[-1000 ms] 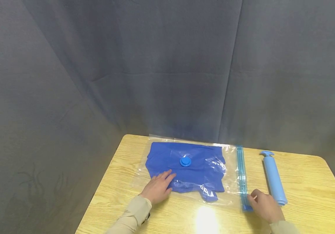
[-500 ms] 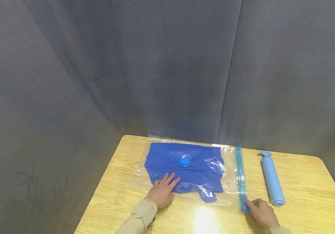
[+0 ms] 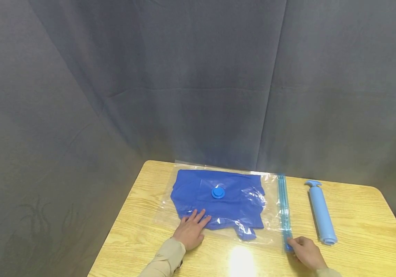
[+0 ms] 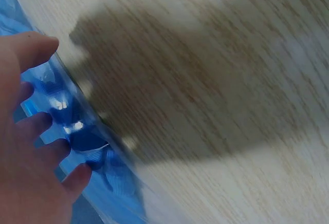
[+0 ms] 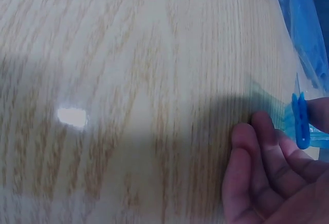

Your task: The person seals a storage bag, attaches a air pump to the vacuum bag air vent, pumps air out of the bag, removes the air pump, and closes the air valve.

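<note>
Flat on the table (image 3: pixel 360 219) lies a clear bag (image 3: pixel 272 215) with a blue cloth (image 3: pixel 225 209) inside; its valve (image 3: pixel 218 192) faces up and serves here as the dial's centre. At seven o'clock, the left hand (image 3: pixel 189 232) rests over the bag's near edge, fingers spread and thumb well apart, gripping nothing. It seems placed there to steady the film, since so light a bag would probably slide under a sideways pull.

The seal (image 3: pixel 283 207) runs down the bag's three o'clock side. At four o'clock, by the seal's near end, the right hand (image 3: pixel 306 252) pinches the blue slider (image 5: pixel 301 121) in a narrow grip, thumb pressed to it; the right wrist view shows the other fingers bent beneath. A thumb hold likely suits so small a part. How far the seal is closed cannot be told.

Past the seal, near three o'clock, lies the pump (image 3: pixel 322 215), apart from bag and right hand, handle toward half past eleven.
</note>
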Tool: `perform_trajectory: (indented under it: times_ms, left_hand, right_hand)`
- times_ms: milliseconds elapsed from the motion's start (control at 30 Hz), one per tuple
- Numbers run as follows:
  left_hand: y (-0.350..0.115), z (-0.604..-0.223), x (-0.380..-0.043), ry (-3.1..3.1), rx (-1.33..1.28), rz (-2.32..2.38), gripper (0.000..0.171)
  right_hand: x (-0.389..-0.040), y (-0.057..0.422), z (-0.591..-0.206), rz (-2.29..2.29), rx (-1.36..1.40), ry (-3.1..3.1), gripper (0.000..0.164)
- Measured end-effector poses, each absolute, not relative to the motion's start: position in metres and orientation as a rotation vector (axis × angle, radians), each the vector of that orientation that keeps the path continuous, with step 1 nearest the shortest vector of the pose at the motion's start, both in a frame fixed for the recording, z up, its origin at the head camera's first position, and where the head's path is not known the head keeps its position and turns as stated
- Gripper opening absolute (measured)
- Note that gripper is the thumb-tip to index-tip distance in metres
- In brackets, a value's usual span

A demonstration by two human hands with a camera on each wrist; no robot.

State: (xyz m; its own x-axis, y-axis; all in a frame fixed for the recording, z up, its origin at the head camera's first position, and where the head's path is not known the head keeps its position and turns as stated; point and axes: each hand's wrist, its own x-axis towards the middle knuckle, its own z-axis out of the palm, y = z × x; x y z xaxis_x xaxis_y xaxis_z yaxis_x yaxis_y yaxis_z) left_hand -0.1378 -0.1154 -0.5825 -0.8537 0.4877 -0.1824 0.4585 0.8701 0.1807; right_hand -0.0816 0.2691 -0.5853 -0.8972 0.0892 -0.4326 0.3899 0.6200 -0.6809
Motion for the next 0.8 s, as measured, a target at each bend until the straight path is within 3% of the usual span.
perform_trajectory:
  times_ms: [400,800]
  left_hand:
    - [-0.101,-0.581,-0.135,2.781,0.631,0.211,0.059]
    - [-0.051,-0.571,-0.124,2.748,0.829,0.306,0.053]
  right_hand:
    - [-0.082,0.269,-0.587,-1.355,0.491,2.364,0.046]
    - [-0.086,0.239,-0.564,-1.700,0.618,2.209,0.023]
